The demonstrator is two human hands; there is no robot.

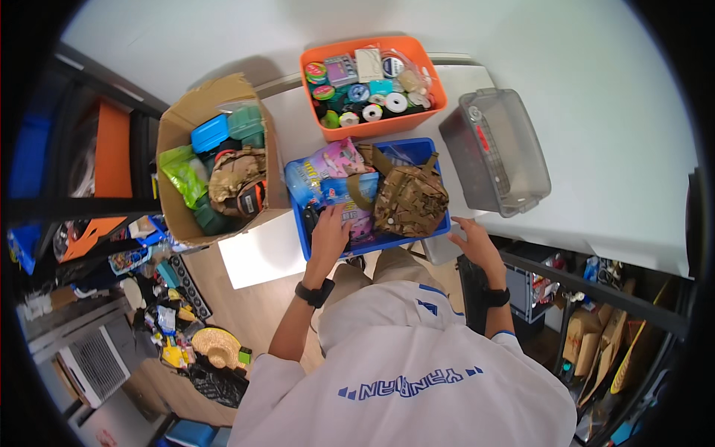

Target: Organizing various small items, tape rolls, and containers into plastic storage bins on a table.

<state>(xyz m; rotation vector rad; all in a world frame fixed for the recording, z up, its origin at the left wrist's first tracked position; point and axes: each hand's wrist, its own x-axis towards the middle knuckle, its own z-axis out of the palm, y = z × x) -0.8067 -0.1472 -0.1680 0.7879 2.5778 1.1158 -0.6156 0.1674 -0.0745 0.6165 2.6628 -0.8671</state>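
My left hand (330, 237) reaches over the near left part of a blue plastic bin (385, 245), its fingertips at the lower edge of a blue and pink printed pouch (357, 208). Whether it grips anything cannot be told. Beside the bin's near right corner is my right hand (475, 240), fingers apart, with nothing seen in it. A camouflage fabric bag (411, 201) fills the bin's right side, its straps trailing across the pouches. Another pink and blue pouch (329, 162) leans over the far left rim. Dark objects are partly hidden by my left hand.
Behind the blue bin, an orange bin (366, 131) holds spools and small boxes. A cardboard box (220, 237) with a camouflage item and plastic cases stands left. A grey translucent bin (497, 156) is at the right on the white table (257, 262). Shelving flanks both sides; a straw hat (217, 347) lies lower left.
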